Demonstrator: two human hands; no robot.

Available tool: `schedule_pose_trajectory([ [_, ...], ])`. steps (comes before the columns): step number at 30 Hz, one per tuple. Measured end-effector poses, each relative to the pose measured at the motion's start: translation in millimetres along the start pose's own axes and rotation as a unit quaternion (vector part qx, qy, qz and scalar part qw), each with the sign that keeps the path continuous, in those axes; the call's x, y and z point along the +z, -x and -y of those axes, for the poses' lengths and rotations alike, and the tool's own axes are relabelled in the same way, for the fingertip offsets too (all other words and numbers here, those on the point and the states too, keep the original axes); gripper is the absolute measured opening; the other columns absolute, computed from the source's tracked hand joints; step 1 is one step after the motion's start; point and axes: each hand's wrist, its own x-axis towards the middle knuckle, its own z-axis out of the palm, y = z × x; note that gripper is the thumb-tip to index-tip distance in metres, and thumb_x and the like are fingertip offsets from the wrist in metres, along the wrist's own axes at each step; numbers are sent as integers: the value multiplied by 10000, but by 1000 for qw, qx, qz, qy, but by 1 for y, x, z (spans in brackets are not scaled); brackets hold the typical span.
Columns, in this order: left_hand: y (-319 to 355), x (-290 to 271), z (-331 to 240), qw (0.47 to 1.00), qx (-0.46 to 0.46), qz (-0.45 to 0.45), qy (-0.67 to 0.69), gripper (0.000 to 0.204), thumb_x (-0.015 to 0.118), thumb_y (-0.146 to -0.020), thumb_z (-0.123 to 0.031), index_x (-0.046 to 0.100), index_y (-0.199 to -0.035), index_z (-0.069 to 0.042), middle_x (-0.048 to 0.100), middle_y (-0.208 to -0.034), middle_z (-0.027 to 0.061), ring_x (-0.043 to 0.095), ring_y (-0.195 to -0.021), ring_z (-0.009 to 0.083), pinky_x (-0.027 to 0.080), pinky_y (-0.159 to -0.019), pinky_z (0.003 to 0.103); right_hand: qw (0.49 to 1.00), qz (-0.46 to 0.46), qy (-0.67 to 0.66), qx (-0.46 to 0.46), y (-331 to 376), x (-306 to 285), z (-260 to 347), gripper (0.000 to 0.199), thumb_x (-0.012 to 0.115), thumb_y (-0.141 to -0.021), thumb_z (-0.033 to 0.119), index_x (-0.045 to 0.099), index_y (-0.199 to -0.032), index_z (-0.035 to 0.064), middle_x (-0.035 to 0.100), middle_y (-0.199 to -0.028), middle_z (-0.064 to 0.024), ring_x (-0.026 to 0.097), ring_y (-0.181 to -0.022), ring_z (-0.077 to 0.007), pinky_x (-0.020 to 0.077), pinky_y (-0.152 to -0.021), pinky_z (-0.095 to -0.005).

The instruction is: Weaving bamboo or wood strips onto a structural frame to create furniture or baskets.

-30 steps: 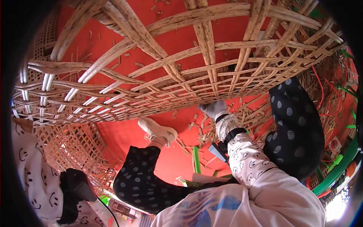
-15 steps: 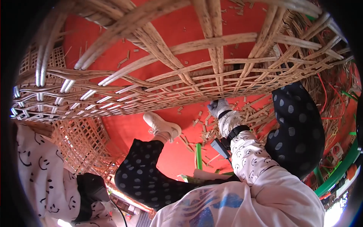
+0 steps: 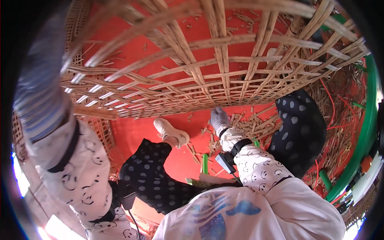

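Note:
A large woven wicker basket (image 3: 192, 76) leans across the upper part of the view, its open lattice facing me. My left hand (image 3: 44, 76), in a striped blue-grey glove, is raised beside the basket's left end. It is blurred and its fingers are lost in the dark rim of the picture. Lower down, at the basket's bottom edge, my right hand (image 3: 219, 119) wears a grey glove. Its fingers look curled in, and the tips meet the wicker edge. What they hold, if anything, is too small to make out.
Cut wicker pieces (image 3: 256, 125) litter the red floor (image 3: 172, 162). My legs in dotted trousers (image 3: 302, 128) spread either side, with a white shoe (image 3: 171, 133) at left. A green curved rim (image 3: 366, 136) and red cords (image 3: 331, 104) lie at right. Another lattice piece (image 3: 105, 134) stands left.
My left hand has come up into view at the upper left beside the basket. The basket's left end looks shifted right and its lattice tilted. My right hand stays at the bottom edge.

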Motion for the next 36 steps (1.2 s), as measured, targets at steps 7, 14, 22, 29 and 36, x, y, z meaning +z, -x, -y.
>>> schedule_pose_trajectory([
  [7, 39, -39, -42, 942, 176, -132, -252, 383, 659, -766, -439, 636, -862, -69, 637, -757, 78, 608, -588, 177, 472, -560, 293, 956, 166, 234, 65, 85, -59, 87, 792, 525, -809, 367, 98, -1409, 76, 321, -1369, -230, 423, -1184, -375, 352, -991, -398],
  [14, 88, -39, -72, 903, 274, -181, -277, 469, 696, -630, -550, 523, -667, -116, 472, -541, 15, 507, -476, 211, 372, -453, 347, 930, 107, 340, -86, 140, -92, 114, 800, 530, -777, 284, 82, -1415, 102, 310, -1409, -126, 518, -1096, -336, 427, -906, -429],
  [22, 154, -44, -103, 917, 236, -155, -282, 446, 705, -660, -497, 540, -737, -91, 517, -587, 33, 530, -500, 213, 394, -470, 343, 906, 66, 397, -127, 202, -118, 134, 787, 574, -782, 322, 137, -1399, 101, 296, -1399, -184, 488, -1125, -349, 405, -937, -406],
  [29, 204, -50, -105, 921, 218, -184, -265, 459, 695, -645, -521, 543, -730, -96, 531, -604, 43, 544, -526, 225, 414, -507, 346, 856, 53, 90, -507, 337, -192, 198, 236, 562, -843, 177, 572, -1010, 10, 630, -852, -154, 629, -734, -309, 493, -658, -351],
  [36, 222, -63, -111, 935, 201, -173, -237, 454, 658, -667, -537, 545, -733, -102, 544, -623, 57, 559, -546, 233, 438, -524, 366, 694, -192, 55, -692, 401, -233, 272, 301, 576, -875, 202, 519, -1087, -3, 613, -777, -91, 587, -623, -135, 486, -592, -250],
])
